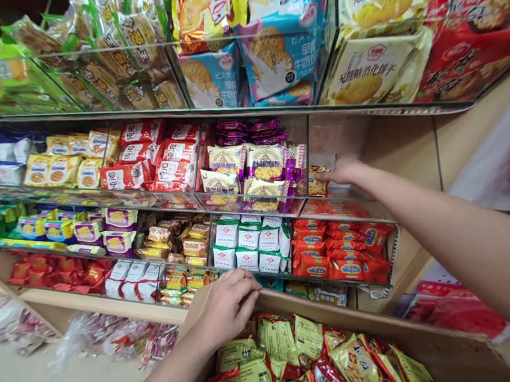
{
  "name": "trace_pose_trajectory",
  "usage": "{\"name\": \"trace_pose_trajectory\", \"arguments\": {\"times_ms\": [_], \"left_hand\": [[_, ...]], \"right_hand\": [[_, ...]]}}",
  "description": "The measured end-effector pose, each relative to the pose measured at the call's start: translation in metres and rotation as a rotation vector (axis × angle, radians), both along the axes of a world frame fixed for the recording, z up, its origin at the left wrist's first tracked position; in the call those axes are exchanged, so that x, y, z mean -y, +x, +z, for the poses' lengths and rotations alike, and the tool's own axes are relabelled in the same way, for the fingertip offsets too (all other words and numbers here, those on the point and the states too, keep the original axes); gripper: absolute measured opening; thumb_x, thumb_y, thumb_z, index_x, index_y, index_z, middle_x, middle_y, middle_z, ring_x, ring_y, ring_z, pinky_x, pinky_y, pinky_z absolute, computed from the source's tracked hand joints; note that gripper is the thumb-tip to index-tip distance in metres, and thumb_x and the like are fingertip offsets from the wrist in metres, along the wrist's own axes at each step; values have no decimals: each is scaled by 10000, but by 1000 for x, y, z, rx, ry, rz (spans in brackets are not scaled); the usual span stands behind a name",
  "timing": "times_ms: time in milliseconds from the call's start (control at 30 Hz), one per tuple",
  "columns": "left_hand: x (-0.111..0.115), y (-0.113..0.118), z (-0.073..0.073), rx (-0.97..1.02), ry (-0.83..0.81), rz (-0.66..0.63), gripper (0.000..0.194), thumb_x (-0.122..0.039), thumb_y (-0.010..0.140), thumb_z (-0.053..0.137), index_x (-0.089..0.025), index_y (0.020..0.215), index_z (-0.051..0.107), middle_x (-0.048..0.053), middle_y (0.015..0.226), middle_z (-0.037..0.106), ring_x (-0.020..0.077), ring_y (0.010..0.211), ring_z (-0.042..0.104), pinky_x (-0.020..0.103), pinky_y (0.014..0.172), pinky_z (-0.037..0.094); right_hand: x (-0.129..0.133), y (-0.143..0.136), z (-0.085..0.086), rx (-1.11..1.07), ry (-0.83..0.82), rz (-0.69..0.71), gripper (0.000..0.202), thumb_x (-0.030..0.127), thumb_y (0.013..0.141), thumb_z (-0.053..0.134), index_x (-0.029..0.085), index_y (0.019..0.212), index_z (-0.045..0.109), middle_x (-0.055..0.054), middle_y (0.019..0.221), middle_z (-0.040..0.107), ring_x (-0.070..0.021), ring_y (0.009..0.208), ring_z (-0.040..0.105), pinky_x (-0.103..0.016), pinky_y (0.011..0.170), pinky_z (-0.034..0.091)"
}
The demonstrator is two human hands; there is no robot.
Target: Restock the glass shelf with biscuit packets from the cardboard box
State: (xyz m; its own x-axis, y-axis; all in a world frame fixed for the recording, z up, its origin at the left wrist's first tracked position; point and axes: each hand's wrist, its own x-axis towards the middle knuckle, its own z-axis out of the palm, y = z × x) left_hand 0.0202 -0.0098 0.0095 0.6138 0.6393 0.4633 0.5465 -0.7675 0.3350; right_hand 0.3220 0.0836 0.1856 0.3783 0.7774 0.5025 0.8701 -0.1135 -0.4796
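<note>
My left hand is closed over the upper edge of a cardboard box. The box holds many small cookie packets in red and pale yellow-green wrappers, lying loose. Over at the middle shelf, my right hand reaches into the rightmost compartment. Its fingers are closed at the edge of a small cookie packet, which stands against the compartment's left divider; part of the fingers is blurred. Left of that divider stand cream and purple cookie packets.
Clear shelf fronts and dividers edge each compartment. Orange-red packets and white-green packets fill the row below. Larger blue biscuit bags stand on the top shelf. Plastic bags of goods lie at floor level on the left.
</note>
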Motion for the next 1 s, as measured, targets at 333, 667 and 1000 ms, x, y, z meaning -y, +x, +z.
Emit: {"name": "trace_pose_trajectory", "arguments": {"times_ms": [333, 667, 1000], "left_hand": [[-1, 2, -7, 17, 44, -14, 153, -158, 809, 449, -196, 887, 574, 40, 889, 570, 169, 852, 513, 312, 753, 408], [-2, 6, -17, 28, 110, -5, 152, -155, 810, 446, -199, 909, 552, 41, 906, 546, 176, 862, 500, 323, 757, 409], [34, 24, 0, 108, 68, -212, 260, -118, 807, 437, -195, 1043, 515, 73, 1063, 512, 181, 1057, 449, 332, 883, 380]], "right_hand": [[207, -86, -145, 433, -191, 893, 234, 263, 850, 406, 190, 761, 610, -18, 712, 609, -147, 694, 557, -276, 669, 425], [242, -101, -280, -9, -933, 652, 721, 242, 637, 635, 145, 1306, 383, -142, 1389, 297, -292, 1265, 268, -372, 1027, 231], [252, -82, -269, -222, -908, 530, 570, 72, 562, 608, 186, 1118, 550, -113, 1241, 475, -228, 1007, 531, -281, 815, 401]]}}
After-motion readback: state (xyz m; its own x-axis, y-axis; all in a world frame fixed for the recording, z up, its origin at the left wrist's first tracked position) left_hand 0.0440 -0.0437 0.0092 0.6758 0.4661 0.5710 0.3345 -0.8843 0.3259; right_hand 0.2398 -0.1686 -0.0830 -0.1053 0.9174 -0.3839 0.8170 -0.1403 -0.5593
